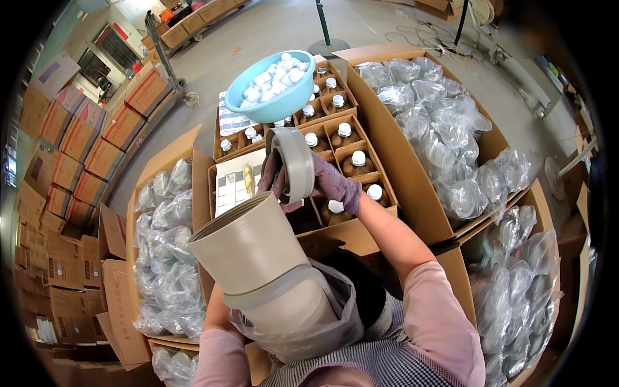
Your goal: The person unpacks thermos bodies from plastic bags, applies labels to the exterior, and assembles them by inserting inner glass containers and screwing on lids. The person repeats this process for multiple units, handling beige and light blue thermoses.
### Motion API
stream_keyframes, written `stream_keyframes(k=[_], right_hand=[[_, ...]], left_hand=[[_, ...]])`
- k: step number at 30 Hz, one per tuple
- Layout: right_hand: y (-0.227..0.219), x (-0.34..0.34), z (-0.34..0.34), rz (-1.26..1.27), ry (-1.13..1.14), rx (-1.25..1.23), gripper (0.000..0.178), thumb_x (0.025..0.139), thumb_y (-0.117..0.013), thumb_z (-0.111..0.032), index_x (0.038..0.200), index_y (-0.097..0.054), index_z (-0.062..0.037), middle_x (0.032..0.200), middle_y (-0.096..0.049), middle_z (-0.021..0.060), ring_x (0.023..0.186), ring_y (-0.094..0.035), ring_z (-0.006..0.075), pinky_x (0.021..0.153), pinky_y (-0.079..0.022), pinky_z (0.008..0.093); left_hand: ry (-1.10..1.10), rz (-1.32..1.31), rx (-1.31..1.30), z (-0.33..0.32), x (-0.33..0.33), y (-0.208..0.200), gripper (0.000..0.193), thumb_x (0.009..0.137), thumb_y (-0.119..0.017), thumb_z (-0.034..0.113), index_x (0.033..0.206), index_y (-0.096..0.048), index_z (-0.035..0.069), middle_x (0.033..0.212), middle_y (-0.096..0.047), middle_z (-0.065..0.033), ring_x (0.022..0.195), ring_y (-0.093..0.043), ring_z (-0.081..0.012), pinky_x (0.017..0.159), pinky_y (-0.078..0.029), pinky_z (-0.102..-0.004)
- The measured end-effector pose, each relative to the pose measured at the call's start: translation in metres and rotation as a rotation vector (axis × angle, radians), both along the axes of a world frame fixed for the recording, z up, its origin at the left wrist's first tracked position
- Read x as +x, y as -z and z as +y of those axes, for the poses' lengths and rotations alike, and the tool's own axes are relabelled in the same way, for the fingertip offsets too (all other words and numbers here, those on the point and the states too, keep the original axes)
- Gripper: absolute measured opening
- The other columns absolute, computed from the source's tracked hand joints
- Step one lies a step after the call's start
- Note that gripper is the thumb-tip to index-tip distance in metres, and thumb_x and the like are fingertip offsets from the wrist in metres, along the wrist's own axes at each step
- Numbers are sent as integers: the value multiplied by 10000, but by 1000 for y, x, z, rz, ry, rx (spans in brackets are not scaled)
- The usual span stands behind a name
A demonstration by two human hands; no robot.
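Both of my hands wear purple gloves and hold a grey plastic ring point(298, 166) upright above a divided carton. My left hand point(273, 173) grips its left side, partly hidden behind the ring. My right hand point(337, 186) is closed on its right side, the fingertips out of sight. Just below, against my body, leans a large beige plastic pipe fitting point(248, 245) with a round open mouth, tilted to the upper left. A clear plastic bag point(345, 306) is bunched around its lower end. The ring is apart from the fitting's mouth or just in front of it; I cannot tell.
Brown bottles with white caps point(358, 159) stand in the divided carton point(380, 151). Beyond is a light-blue basin point(240, 97) of white caps. Cartons of plastic-wrapped items point(451, 138) flank me on the right, with another wrapped batch point(169, 238) on the left. Stacked boxes point(103, 168) stand farther left.
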State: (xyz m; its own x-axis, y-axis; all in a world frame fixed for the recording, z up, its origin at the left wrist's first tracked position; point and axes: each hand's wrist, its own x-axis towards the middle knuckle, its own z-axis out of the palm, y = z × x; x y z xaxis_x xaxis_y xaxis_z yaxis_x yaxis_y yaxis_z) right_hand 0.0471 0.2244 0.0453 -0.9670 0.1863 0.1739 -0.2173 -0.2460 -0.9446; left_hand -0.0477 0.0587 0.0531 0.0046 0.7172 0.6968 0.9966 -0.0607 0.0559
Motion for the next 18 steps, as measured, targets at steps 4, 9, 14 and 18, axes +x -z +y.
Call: stream_keyframes(k=[4,9,14,18], right_hand=[[-24,4,-15,109,320,509,789,821,-698,-457,1364,-381,20,1207,-590,208,1034,-644,307,950,-500,392],[3,2,-4,-36,326,496,664,855,-677,-387,1321,-434,19,1219,-606,234,1144,-607,323,956,-492,377],[27,3,8,284,-92,58,412,1002,-560,-232,1369,-521,-49,1223,-640,42,1072,-602,101,855,-543,279],[-2,-3,-9,15,394,430,535,925,-575,-477,1193,-515,-18,1038,-683,177,955,-669,312,804,-526,407]], left_hand=[[-6,-43,-22,-10,6,5,557,829,-730,269,1336,-565,107,1274,-517,-164,1185,-477,-353,989,-417,-446],[28,-74,-37,-1,7,7,545,836,-729,291,1318,-571,91,1228,-539,-152,1131,-501,-329,950,-435,-429],[38,-92,-62,0,0,-2,537,843,-727,313,1299,-578,75,1182,-561,-141,1077,-526,-306,910,-454,-413],[23,-146,-82,-13,9,2,532,848,-726,331,1285,-583,62,1144,-579,-132,1034,-546,-288,879,-468,-400]])
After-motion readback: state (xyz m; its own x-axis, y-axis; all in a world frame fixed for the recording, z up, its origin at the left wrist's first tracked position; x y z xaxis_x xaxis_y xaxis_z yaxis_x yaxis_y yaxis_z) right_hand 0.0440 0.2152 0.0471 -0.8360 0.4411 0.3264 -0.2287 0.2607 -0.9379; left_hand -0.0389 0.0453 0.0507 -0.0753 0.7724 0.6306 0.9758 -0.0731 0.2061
